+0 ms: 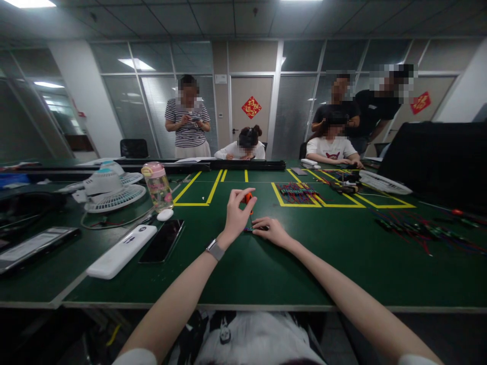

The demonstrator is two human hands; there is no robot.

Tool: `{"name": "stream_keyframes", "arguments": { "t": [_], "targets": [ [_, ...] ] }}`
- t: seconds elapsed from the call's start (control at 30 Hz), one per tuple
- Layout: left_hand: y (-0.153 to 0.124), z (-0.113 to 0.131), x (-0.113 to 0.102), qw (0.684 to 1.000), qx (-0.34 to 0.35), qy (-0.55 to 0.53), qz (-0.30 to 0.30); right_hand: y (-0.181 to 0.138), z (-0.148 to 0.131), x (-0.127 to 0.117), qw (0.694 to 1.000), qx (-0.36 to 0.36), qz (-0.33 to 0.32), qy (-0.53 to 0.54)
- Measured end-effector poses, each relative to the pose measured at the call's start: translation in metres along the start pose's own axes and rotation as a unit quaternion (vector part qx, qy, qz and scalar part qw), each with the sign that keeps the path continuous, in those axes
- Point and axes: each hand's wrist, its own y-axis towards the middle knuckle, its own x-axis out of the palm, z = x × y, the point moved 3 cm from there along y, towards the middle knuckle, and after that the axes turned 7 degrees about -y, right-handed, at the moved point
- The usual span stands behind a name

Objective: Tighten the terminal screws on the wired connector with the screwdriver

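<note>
1. Left hand (pixel 235 217): fingertips pinched an orange tool (pixel 247 197), held clear of the green table (pixel 266 274).
2. Small dark part (pixel 249 229): lay on the table just below that pinch.
3. Right hand (pixel 272 231): fingers extended flat, tips pressing the part down.

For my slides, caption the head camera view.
Left hand pinches a small orange object above the right hand resting on the green table.

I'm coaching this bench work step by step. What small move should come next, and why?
Probably lower the left hand so the small orange piece pinched in its fingertips meets the small dark part that the right hand pins on the green table. The orange piece is held just above that part, and the right hand steadies it.
</note>
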Motion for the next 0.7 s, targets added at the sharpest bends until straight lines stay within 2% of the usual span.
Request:
{"name": "stream_keyframes", "arguments": {
  "t": [0.2, 0.43, 0.6, 0.7],
  "targets": [
    [0.0004, 0.0009, 0.002, 0.999, 0.003, -0.027, -0.024, -0.0002, -0.0001, 0.0001, 1.0, -0.001, 0.005, 0.0],
    [0.0008, 0.0013, -0.0015, 1.0, 0.01, 0.01, 0.007, -0.0002, 0.001, 0.0004, 1.0, -0.003, 0.006, 0.006],
    [0.0009, 0.0027, 0.0018, 0.999, 0.013, -0.028, -0.037, 0.0004, 0.0012, 0.0008, 1.0, -0.01, 0.007, 0.001],
    [0.0003, 0.0028, 0.0026, 0.999, 0.01, -0.034, -0.039, 0.0002, 0.0006, 0.0007, 1.0, -0.012, 0.006, -0.005]
  ]
}}
